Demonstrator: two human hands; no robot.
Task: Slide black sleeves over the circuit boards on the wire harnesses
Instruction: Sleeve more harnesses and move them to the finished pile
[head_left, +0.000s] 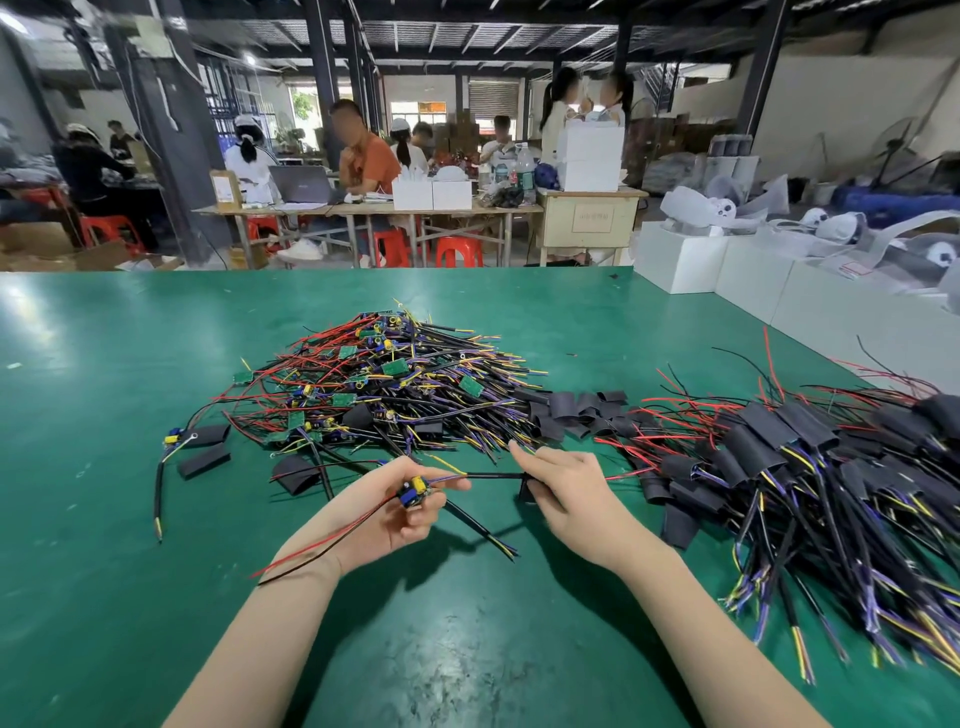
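Above green table (156, 519), left hand (400, 512) holds board (413, 493); right hand (566, 488) pinches sleeve (525, 491).

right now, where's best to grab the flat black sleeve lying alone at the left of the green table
Probably pinch the flat black sleeve across its two long edges, coming from above. It lies flat and apart from the wire pile, with bare green table around it.

Green table (130, 519) under harness piles (384, 384), loose sleeves (582, 408).
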